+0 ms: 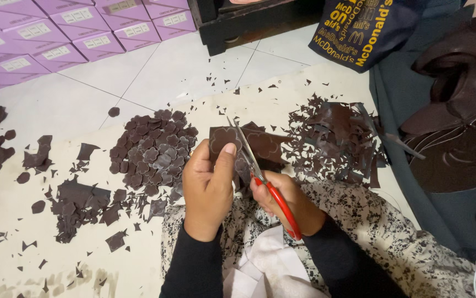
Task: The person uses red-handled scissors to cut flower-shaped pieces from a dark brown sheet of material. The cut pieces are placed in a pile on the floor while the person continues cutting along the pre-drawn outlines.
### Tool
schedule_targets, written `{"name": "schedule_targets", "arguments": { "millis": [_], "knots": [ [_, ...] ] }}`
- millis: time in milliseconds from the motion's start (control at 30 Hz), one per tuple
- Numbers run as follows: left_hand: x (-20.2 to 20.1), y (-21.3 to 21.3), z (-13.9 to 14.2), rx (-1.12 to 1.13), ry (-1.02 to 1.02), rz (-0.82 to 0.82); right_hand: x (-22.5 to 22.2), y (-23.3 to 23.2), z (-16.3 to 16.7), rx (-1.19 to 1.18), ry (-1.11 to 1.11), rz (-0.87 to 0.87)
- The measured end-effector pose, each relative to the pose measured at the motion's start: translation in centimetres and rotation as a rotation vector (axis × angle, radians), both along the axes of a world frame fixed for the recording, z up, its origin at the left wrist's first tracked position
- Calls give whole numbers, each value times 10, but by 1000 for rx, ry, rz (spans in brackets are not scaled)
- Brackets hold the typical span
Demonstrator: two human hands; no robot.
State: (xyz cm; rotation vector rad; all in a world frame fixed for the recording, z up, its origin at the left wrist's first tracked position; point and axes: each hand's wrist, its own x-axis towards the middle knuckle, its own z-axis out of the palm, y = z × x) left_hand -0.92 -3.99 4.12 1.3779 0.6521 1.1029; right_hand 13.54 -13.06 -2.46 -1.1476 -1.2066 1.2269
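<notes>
Black long sleeves [194, 270] — bare hands.

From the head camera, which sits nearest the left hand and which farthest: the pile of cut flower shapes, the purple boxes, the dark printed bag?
1. Pile of cut flower shapes, just left of the left hand.
2. Dark printed bag, far upper right.
3. Purple boxes, far upper left; close to the bag's distance, so this order is uncertain.

Red-handled scissors [274, 193], dark brown sheet [260, 144] and flower cut-outs [152, 149], lilac boxes [56, 33], black-speckled cream cloth [370, 221], black sleeves [194, 265].
</notes>
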Motion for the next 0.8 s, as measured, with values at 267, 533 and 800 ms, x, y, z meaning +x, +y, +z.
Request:
{"name": "schedule_targets", "arguments": {
  "millis": [267,533,800],
  "knots": [
    [-3,2,1,-12,-35,0,7,-1,3,-55,-37,-7],
    [-6,4,7,106,106,18,10,0,6,-33,-149,6],
    [-6,1,5,64,99,6,7,-3,-3,34,-112,-2]
  ]
}}
